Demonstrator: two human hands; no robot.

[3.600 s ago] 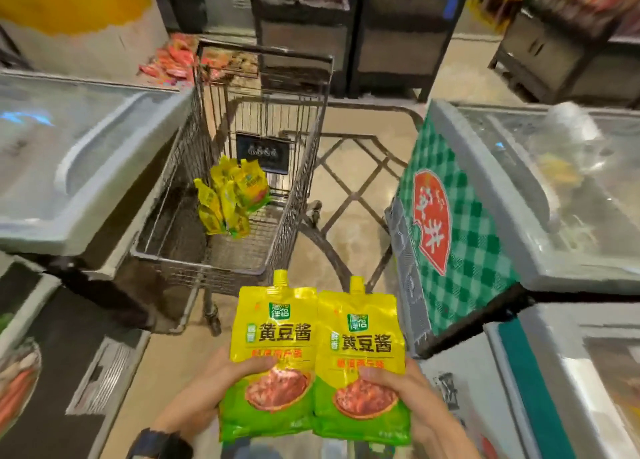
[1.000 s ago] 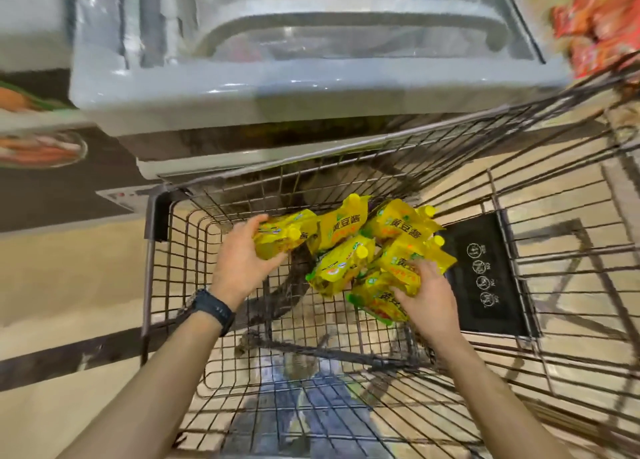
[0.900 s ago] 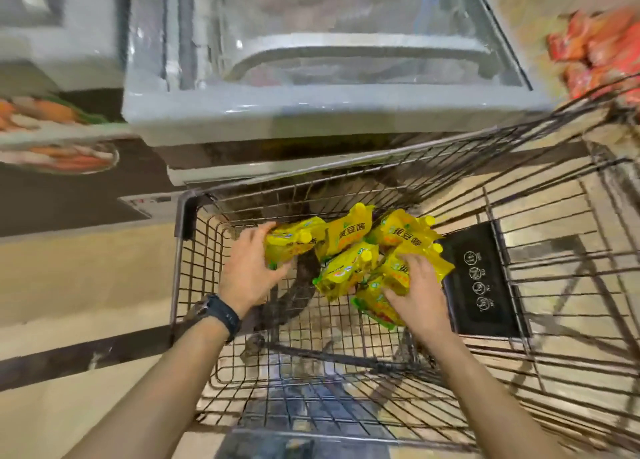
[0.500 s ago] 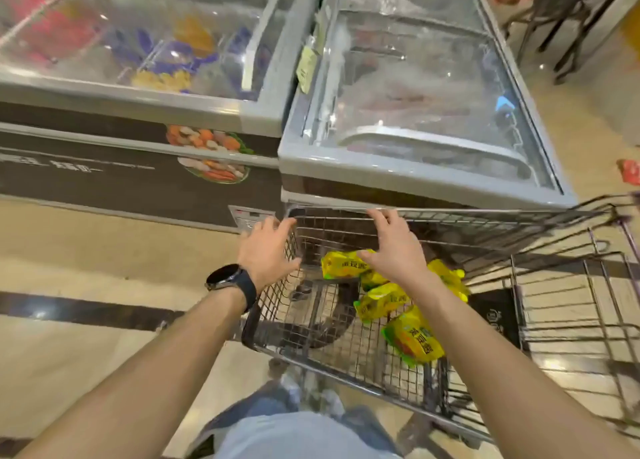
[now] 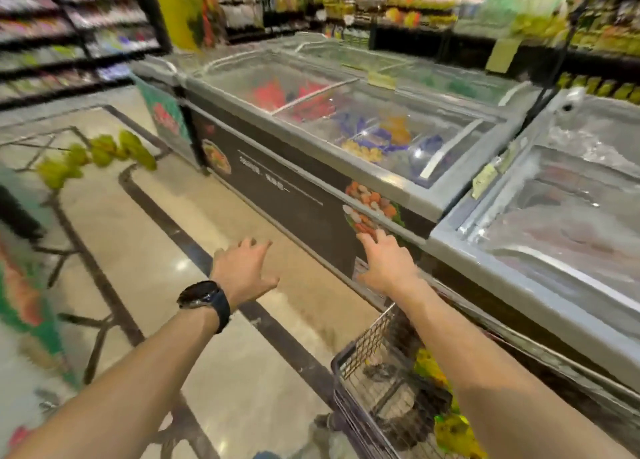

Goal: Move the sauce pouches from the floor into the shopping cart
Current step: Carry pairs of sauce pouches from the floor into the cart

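Now: the view is smeared and detail is soft. Far left, a cluster of yellow-green sauce pouches lies on the tiled floor. It is strung in a loose row running from lower left to upper right in my view. I cannot separate single pouches through the blur.

The left hand, with a wristwatch at the wrist, hangs over the floor with fingers straight and spread, holding nothing. The right hand sits level with it, also spread and empty, in front of the dark face of the freezer. I cannot tell whether it touches the panel.

Lower right, the shopping cart stands close against the freezer, under the right forearm. The loaded pouches show yellow through its wire.

Judgement: the floor cluster lies forward and to the left of both hands and well apart from them, with the cart on the opposite side. The left hand is nearer. The next pickup calls for walking over, stooping, and working along the row with the left hand leading.
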